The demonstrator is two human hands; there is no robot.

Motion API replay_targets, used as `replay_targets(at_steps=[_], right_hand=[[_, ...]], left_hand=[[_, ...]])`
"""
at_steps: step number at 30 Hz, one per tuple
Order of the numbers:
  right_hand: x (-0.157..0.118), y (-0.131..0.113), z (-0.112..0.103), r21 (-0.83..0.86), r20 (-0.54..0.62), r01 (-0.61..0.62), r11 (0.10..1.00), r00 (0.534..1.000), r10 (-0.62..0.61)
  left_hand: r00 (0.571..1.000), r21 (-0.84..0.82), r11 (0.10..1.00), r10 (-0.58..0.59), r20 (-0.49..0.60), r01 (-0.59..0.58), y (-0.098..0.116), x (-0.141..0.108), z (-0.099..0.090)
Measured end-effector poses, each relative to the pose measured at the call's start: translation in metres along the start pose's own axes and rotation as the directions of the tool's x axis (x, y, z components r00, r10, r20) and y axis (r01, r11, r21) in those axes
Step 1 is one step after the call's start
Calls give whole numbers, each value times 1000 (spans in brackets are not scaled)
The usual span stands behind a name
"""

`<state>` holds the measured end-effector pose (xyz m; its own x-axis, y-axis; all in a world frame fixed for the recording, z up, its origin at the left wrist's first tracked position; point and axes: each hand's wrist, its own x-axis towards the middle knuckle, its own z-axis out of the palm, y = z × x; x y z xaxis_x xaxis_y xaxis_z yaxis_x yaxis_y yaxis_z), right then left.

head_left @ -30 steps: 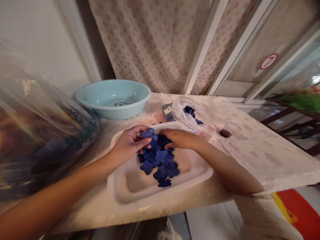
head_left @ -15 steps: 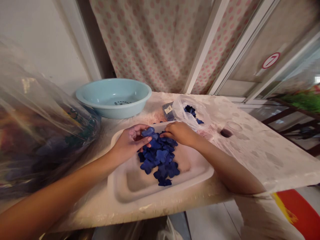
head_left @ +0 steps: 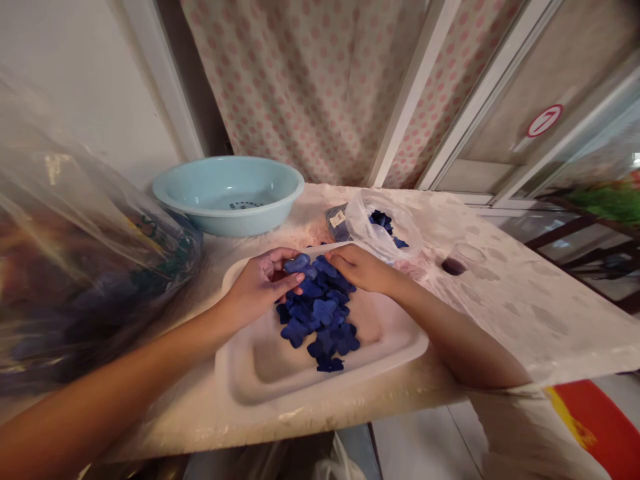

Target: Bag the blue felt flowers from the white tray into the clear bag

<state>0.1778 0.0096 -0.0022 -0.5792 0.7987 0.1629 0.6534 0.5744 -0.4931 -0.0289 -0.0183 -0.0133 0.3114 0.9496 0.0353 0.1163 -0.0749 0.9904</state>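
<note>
A pile of dark blue fabric flower petals (head_left: 313,320), cut in rounded lobes, lies in a white tray (head_left: 400,353). Over its left part, my left hand (head_left: 257,280) is closed, with blue flower petals (head_left: 298,263) pinched between thumb and fingers. From the right, my right hand (head_left: 363,268) pinches the edge of another blue flower petal (head_left: 326,267) at the top of the pile. The two hands are a small gap apart. The right fingertips are partly hidden behind the hand.
Behind the tray stands a light blue basin (head_left: 230,213). A clear plastic bag (head_left: 360,217) with more blue petals lies beside a small labelled packet (head_left: 337,221). A cup with dark liquid (head_left: 456,263) is at right. A large plastic bag (head_left: 90,267) bulges at left.
My right hand has drawn slightly to the right, and a blue flower petal now shows raised at its fingertips. My left hand keeps its pinch almost unmoved.
</note>
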Motion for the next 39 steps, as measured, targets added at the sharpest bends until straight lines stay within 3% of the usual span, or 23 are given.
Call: replay_targets(at_steps=[7,16,20,24,26,31,35,39], right_hand=[[6,5,1,-22,90,153,988,985,-150],[4,4,1,77,175,111,991,977,-123],[1,2,-1,111,273,185,976,939,-209],[1,0,-2,-14,206,387,922,903,-376],[0,2,0,-81,251,446,892,875,-414],[1,6,4,-113,353,434,894,858,-373],[6,6,3,-24,232,339,941,917,-324],[8,8,2,110,-79,182,977,982,-174]], left_hand=[[1000,0,1000,15,-11,-15,1,0,0],[999,1,1000,15,-31,-15,3,0,1],[1000,-6,1000,7,-22,-7,3,0,1],[999,-4,999,34,-2,-34,2,0,1],[999,9,999,47,-4,-47,2,0,1],[999,31,999,39,-10,-39,3,0,0],[999,24,1000,9,-35,-8,4,0,2],[999,22,1000,12,-53,-11,5,0,3]])
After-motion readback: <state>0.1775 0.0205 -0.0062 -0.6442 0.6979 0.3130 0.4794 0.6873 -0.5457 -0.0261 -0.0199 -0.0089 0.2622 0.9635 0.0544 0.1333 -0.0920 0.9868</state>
